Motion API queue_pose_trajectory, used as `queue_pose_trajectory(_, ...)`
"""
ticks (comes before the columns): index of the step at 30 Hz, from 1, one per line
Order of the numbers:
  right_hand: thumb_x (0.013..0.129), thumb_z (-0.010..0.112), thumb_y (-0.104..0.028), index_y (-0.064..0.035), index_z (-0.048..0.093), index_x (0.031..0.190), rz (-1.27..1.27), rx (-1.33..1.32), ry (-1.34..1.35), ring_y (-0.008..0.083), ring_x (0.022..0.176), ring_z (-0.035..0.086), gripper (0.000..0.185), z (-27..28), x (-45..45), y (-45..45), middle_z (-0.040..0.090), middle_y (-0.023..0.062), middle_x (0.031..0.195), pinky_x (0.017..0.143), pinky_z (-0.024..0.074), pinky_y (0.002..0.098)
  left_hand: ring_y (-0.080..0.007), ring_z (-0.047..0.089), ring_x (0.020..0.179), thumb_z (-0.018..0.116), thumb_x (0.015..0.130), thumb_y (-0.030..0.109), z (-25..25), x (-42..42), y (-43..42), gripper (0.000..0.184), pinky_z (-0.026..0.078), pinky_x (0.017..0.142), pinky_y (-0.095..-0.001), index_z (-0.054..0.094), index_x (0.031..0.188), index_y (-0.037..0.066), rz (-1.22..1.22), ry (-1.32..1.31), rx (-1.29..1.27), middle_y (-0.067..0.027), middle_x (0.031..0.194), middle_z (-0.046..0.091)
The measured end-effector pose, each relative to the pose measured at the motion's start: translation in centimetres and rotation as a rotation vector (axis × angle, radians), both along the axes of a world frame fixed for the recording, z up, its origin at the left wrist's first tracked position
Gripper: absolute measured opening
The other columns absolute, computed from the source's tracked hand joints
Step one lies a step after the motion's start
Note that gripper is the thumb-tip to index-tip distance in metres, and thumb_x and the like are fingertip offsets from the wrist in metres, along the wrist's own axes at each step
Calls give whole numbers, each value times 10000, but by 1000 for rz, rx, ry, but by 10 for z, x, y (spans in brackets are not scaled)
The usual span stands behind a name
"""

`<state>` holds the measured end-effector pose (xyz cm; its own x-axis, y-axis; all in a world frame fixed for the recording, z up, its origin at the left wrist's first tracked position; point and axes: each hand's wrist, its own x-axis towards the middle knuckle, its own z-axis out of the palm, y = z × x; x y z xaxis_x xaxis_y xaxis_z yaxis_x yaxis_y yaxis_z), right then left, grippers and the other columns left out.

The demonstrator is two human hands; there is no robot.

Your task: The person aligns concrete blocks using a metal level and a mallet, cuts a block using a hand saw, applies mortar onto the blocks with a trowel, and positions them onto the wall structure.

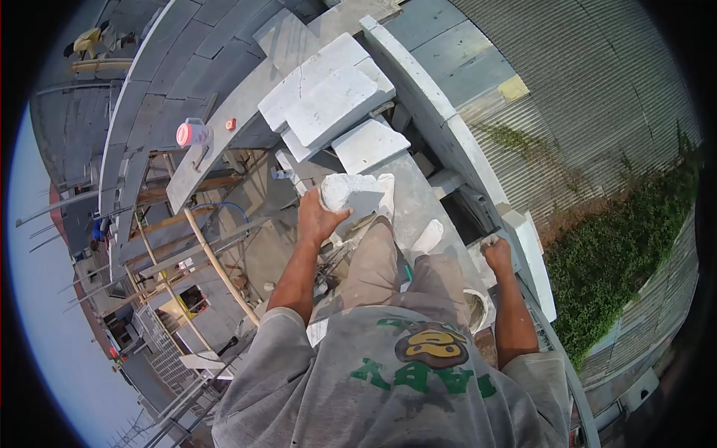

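My left hand (317, 218) is wrapped round the near-left side of a broken piece of white lightweight concrete block (348, 191), held above my feet with its rough end up. Part of the block covers my left foot. My right hand (496, 252) is out to the right, its fingers curled closed beside the top of the block wall (478, 164); what they hold, if anything, is too small to make out. Ahead of me, larger white blocks (332, 101) are stacked, with a cut slab (369, 145) lying in front of them.
I stand on a narrow grey ledge (422, 196). Leftward is a drop with bamboo poles (220, 265). A pink-and-white jug (193, 133) and an orange tape measure (231, 124) sit on a wall top. A bucket (476, 310) is by my right leg; corrugated roofing (597, 82) lies beyond the right wall.
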<state>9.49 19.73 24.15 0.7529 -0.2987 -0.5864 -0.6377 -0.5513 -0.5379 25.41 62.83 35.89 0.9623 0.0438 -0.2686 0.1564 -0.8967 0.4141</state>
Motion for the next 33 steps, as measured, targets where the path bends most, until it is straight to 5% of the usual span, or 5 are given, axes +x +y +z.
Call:
queue_pose_trajectory(6, 741, 584, -117, -45, 652, 801, 181, -59, -72, 322, 769, 665, 116, 3, 111, 29, 676, 175, 782, 718, 501, 391, -372, 548, 1043, 875, 530, 341, 1, 51, 35, 792, 446, 897, -437, 543, 1182, 36, 179, 4, -145, -184, 1099, 597)
queue_pose_trajectory(15, 769, 611, -180, -42, 641, 912, 337, -103, 86, 381, 911, 635, 201, -50, 223, 124, 660, 218, 939, 804, 495, 428, -367, 553, 1021, 862, 550, 304, -52, 147, 117, 733, 426, 924, -434, 560, 1168, 52, 165, -99, 38, -167, 1043, 619)
queue_pose_trajectory(25, 803, 617, -180, -25, 562, 1176, 669, -210, -14, 402, 1049, 575, 408, -222, 387, 221, 587, 232, 1143, 910, 475, 457, -174, 602, 945, 821, 723, 253, -165, 69, 137, 613, 481, 823, -304, 524, 1169, -45, 1031, 170, -667, -118, 1040, 638)
queue_pose_trajectory(33, 865, 509, -234, -77, 519, 1256, 926, -524, -76, 355, 1281, 412, 421, -422, 480, 249, 459, 171, 1358, 997, 424, 418, -183, 571, 979, 816, 741, 233, -258, -12, 105, 584, 446, 869, -312, 506, 1156, -35, 1316, 289, -516, -119, 1092, 598)
